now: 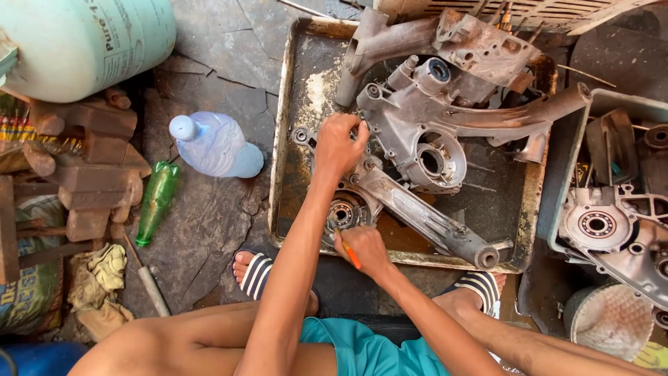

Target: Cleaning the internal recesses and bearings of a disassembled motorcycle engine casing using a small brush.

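Observation:
A dirty metal tray [285, 139] on the ground holds several grey engine casing parts. My left hand [339, 145] grips the upper edge of a long casing half [417, 212] that lies slantwise across the tray. My right hand [363, 251] is at the tray's near rim, closed on a thin orange-handled tool [351, 256]. The tool's tip points at the round bearing seat [342, 212] in that casing. A larger casing [431, 132] with a round opening lies just beyond it. More rusty housings [480, 49] are piled at the tray's far end.
A clear plastic water bottle [216, 145] and a green bottle [156, 202] lie left of the tray. A pale green gas cylinder [83, 42] and rusty blocks [90, 160] stand farther left. A second bin [565, 160] with casings [605, 223] is at right. My sandalled feet [254, 275] flank the tray.

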